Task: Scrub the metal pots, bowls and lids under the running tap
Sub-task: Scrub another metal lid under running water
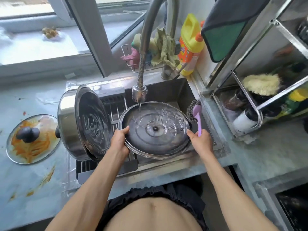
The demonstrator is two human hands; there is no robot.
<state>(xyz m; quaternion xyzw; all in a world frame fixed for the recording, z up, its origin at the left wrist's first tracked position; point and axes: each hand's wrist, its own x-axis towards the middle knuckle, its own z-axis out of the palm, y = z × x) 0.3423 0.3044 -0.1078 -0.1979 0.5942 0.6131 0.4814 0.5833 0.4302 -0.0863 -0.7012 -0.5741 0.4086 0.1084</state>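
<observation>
Here, two hands, left hand (119, 139) gripping one metal lid (155, 129), right hand (200, 139) clutching one brush (196, 117), one pot (70, 124).

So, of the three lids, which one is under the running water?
The metal lid over the sink, held by both hands. Another metal lid leans on the pot, and the glass lid lies on the counter.

silver lid (155, 140), lilac-handled grey scrubber (194, 112), yellow-orange bottle (190, 45), orange-smeared glass lid (33, 139)
</observation>
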